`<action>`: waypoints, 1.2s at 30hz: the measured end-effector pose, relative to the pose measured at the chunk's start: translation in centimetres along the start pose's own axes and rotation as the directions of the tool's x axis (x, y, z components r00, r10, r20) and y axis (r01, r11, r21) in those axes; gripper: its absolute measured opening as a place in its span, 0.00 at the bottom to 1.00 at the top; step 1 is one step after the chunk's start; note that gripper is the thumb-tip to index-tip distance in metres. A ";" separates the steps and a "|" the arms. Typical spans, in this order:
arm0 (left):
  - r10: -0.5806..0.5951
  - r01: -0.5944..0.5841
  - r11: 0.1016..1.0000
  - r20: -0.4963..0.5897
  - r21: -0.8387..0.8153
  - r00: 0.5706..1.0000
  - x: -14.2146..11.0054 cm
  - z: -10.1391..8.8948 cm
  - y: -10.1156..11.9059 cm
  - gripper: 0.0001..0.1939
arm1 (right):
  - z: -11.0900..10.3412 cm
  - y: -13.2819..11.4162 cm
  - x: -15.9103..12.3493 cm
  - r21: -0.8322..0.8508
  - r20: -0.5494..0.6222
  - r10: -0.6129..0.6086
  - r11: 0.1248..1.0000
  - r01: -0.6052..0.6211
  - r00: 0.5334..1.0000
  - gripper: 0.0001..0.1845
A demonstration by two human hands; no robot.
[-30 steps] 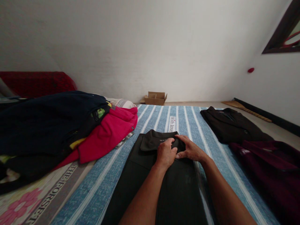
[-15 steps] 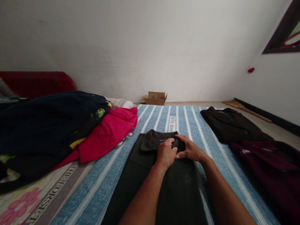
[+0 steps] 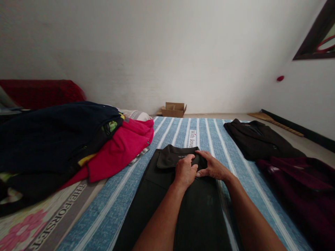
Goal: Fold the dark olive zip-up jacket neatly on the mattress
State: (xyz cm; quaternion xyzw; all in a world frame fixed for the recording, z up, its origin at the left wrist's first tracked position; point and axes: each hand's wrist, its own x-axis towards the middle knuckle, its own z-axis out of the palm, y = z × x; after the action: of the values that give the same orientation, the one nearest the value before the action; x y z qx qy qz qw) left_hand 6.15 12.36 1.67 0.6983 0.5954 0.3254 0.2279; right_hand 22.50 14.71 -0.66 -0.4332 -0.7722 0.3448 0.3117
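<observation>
A dark collared garment (image 3: 201,212) lies folded long and flat in front of me, its collar at the far end. Small pale print marks the collar (image 3: 167,160). My left hand (image 3: 185,170) rests on the middle of the collar, fingers bent and pressed onto the cloth. Beside it, my right hand (image 3: 213,167) has its thumb and fingers closed around the right part of the collar. The two hands nearly meet, and their fingertips hide some of the cloth between them.
Under the garment is a blue and white striped sheet (image 3: 104,212). Piled at left are a navy garment (image 3: 57,136) and a pink one (image 3: 120,146). At right lie a folded black jacket (image 3: 261,139) and a maroon garment (image 3: 303,188). A cardboard box (image 3: 173,110) stands by the wall.
</observation>
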 end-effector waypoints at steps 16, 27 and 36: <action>-0.008 0.008 1.000 0.012 0.008 1.000 0.0 0.0 0.0 0.21 | 0.0 0.1 0.0 0.020 0.003 0.001 1.000 -0.001 1.000 0.50; -0.009 0.009 1.000 0.006 0.009 1.000 0.0 0.0 0.0 0.21 | 0.0 0.1 0.0 0.008 0.008 -0.010 1.000 0.009 1.000 0.50; -0.020 0.020 1.000 0.011 0.010 1.000 0.0 0.0 0.1 0.22 | 0.0 0.2 0.0 0.012 0.002 -0.005 1.000 0.005 1.000 0.51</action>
State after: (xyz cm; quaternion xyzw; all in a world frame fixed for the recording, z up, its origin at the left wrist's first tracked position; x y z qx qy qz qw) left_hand 6.19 12.38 1.75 0.6952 0.6027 0.3163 0.2312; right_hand 22.59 14.80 -0.86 -0.4290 -0.7715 0.3492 0.3143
